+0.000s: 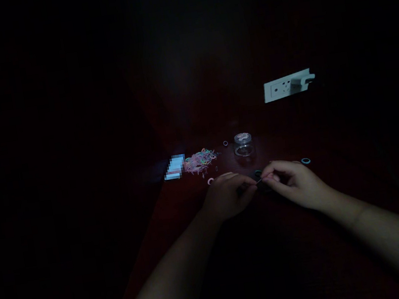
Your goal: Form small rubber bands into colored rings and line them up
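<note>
Over a dark reddish table (166, 229), my left hand (230, 194) and my right hand (294, 182) face each other, thumbs and forefingers pinched. Between the fingertips runs a thin, short band-like piece (259, 181), held at both ends; its exact shape is too small to tell. A dark ring (258, 172) lies just behind the fingertips. Beyond the hands is a clear jar (244, 149) with pale pinkish stuff at its top. A heap of small coloured bands (201, 161) lies behind my left hand, and a pink ring (211, 181) is beside that hand.
A lit phone (175, 167) lies at the table's left edge, touching the heap. One blue ring (305, 160) rests behind my right hand, and a small pale ring (225, 143) is left of the jar. A white socket panel (280, 88) with a plug is on the wall.
</note>
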Action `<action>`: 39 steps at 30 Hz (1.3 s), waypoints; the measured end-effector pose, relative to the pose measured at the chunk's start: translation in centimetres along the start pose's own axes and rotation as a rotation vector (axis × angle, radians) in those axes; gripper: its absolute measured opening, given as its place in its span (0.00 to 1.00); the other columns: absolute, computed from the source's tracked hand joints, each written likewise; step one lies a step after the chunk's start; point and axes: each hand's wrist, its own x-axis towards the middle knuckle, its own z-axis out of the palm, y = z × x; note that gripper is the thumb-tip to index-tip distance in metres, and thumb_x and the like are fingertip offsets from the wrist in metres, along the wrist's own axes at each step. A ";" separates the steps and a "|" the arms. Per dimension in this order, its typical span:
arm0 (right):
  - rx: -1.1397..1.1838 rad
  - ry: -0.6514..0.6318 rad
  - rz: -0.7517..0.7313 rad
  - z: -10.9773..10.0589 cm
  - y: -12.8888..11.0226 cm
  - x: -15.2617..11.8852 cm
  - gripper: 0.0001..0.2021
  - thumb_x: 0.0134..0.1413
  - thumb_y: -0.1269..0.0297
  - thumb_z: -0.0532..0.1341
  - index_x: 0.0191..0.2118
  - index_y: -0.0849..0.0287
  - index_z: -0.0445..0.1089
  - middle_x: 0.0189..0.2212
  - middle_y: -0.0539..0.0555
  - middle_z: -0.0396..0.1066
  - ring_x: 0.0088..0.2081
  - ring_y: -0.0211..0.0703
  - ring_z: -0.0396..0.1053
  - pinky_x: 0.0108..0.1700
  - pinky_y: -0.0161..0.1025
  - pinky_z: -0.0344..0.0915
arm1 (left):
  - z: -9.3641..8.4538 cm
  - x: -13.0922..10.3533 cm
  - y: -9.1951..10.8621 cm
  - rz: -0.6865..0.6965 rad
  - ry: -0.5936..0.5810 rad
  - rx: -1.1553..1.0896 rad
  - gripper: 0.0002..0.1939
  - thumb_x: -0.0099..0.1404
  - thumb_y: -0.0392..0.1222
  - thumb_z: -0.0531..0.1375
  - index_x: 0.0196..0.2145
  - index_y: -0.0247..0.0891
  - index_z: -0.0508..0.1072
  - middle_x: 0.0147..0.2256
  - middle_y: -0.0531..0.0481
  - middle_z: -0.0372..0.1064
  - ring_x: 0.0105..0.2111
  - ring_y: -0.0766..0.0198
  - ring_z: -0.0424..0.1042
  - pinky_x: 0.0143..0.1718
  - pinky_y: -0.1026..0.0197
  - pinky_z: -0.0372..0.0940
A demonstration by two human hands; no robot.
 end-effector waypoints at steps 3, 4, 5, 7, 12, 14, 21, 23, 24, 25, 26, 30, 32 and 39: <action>-0.001 0.000 0.001 0.0 0.1 0.0 0.06 0.59 0.62 0.59 0.34 0.58 0.71 0.23 0.49 0.65 0.24 0.37 0.60 0.26 0.35 0.60 | 0.0 0.0 0.0 -0.004 -0.003 -0.013 0.06 0.65 0.42 0.58 0.37 0.41 0.76 0.31 0.53 0.75 0.32 0.65 0.71 0.40 0.59 0.66; -0.004 0.001 0.000 0.0 0.1 0.0 0.06 0.58 0.63 0.59 0.34 0.58 0.71 0.23 0.49 0.65 0.24 0.37 0.61 0.27 0.35 0.60 | -0.1 0.0 0.0 -0.005 -0.003 -0.017 0.06 0.65 0.42 0.58 0.37 0.41 0.75 0.31 0.53 0.75 0.32 0.65 0.72 0.40 0.58 0.66; -0.007 0.003 -0.002 0.0 0.1 0.0 0.06 0.58 0.63 0.59 0.34 0.58 0.71 0.23 0.49 0.65 0.24 0.37 0.61 0.27 0.35 0.60 | -0.1 0.0 -0.1 -0.006 -0.003 -0.020 0.06 0.65 0.42 0.58 0.37 0.42 0.75 0.31 0.53 0.75 0.32 0.65 0.72 0.40 0.58 0.66; -0.015 0.007 -0.005 0.0 0.0 0.1 0.06 0.58 0.63 0.59 0.33 0.59 0.71 0.23 0.49 0.66 0.25 0.37 0.61 0.27 0.35 0.60 | -0.1 0.0 -0.1 -0.007 -0.003 -0.016 0.07 0.66 0.42 0.58 0.37 0.42 0.75 0.31 0.53 0.75 0.32 0.65 0.72 0.40 0.58 0.66; -0.040 0.004 -0.008 -0.1 -0.1 0.1 0.07 0.58 0.63 0.59 0.33 0.59 0.71 0.23 0.49 0.65 0.24 0.37 0.61 0.26 0.35 0.60 | 0.0 -0.2 -0.2 -0.008 0.018 -0.003 0.07 0.66 0.43 0.58 0.37 0.41 0.76 0.31 0.53 0.75 0.31 0.65 0.71 0.39 0.59 0.66; -0.044 0.001 -0.011 -0.1 0.0 0.1 0.07 0.58 0.63 0.59 0.33 0.59 0.71 0.23 0.49 0.65 0.24 0.37 0.61 0.26 0.35 0.60 | 0.1 -0.2 -0.2 -0.002 0.022 -0.003 0.07 0.66 0.43 0.58 0.37 0.41 0.76 0.31 0.53 0.75 0.32 0.65 0.71 0.39 0.59 0.66; -0.053 0.005 -0.034 -0.1 -0.1 0.1 0.07 0.58 0.63 0.59 0.33 0.59 0.71 0.23 0.50 0.66 0.25 0.37 0.62 0.27 0.35 0.61 | 0.1 -0.2 -0.3 -0.007 0.023 0.007 0.06 0.65 0.42 0.58 0.36 0.42 0.75 0.30 0.54 0.75 0.31 0.66 0.71 0.38 0.60 0.67; -0.055 0.005 -0.034 -0.1 -0.2 0.1 0.07 0.59 0.63 0.59 0.32 0.59 0.71 0.23 0.50 0.66 0.24 0.37 0.62 0.27 0.35 0.61 | 0.0 -0.2 -0.2 -0.011 0.025 0.004 0.06 0.65 0.42 0.58 0.35 0.42 0.75 0.30 0.54 0.74 0.31 0.66 0.71 0.38 0.60 0.67; -0.057 0.003 -0.034 -0.1 -0.2 0.1 0.07 0.59 0.63 0.59 0.32 0.59 0.71 0.23 0.50 0.66 0.25 0.37 0.62 0.27 0.35 0.61 | 0.0 -0.2 -0.2 -0.013 0.026 0.002 0.06 0.65 0.42 0.58 0.35 0.42 0.76 0.30 0.54 0.74 0.31 0.66 0.71 0.38 0.60 0.67; -0.061 0.001 -0.033 -0.1 -0.3 0.1 0.07 0.59 0.63 0.58 0.32 0.58 0.71 0.23 0.50 0.66 0.25 0.37 0.62 0.27 0.35 0.60 | 0.0 -0.2 -0.2 -0.017 0.025 0.000 0.06 0.65 0.42 0.58 0.35 0.41 0.75 0.29 0.54 0.74 0.31 0.65 0.71 0.38 0.60 0.67; -0.066 -0.003 -0.032 -0.1 -0.4 0.0 0.07 0.59 0.63 0.58 0.32 0.58 0.70 0.23 0.50 0.65 0.25 0.38 0.62 0.27 0.35 0.60 | 0.0 -0.2 -0.1 -0.020 0.022 -0.002 0.06 0.66 0.42 0.58 0.35 0.41 0.75 0.29 0.54 0.74 0.31 0.65 0.71 0.38 0.60 0.66; -0.089 -0.016 -0.047 -0.3 -0.6 -0.1 0.08 0.60 0.64 0.57 0.31 0.58 0.69 0.22 0.48 0.62 0.25 0.37 0.60 0.28 0.35 0.59 | 0.0 -0.2 -0.1 -0.020 0.017 -0.012 0.07 0.67 0.42 0.57 0.34 0.41 0.75 0.30 0.53 0.74 0.31 0.65 0.71 0.37 0.60 0.66; -0.099 -0.023 -0.059 -0.3 -0.6 -0.1 0.08 0.60 0.64 0.57 0.30 0.58 0.68 0.22 0.48 0.62 0.25 0.37 0.60 0.28 0.35 0.58 | 0.0 -0.2 -0.2 -0.019 0.031 -0.008 0.08 0.67 0.43 0.57 0.34 0.41 0.75 0.30 0.53 0.74 0.30 0.65 0.70 0.37 0.60 0.66; -0.113 -0.043 -0.067 -0.6 -0.8 -0.1 0.08 0.60 0.64 0.56 0.30 0.58 0.67 0.22 0.48 0.63 0.26 0.38 0.61 0.28 0.36 0.58 | 0.1 -0.3 -0.3 -0.026 0.037 0.022 0.07 0.66 0.43 0.58 0.34 0.41 0.75 0.30 0.54 0.74 0.31 0.66 0.71 0.37 0.60 0.66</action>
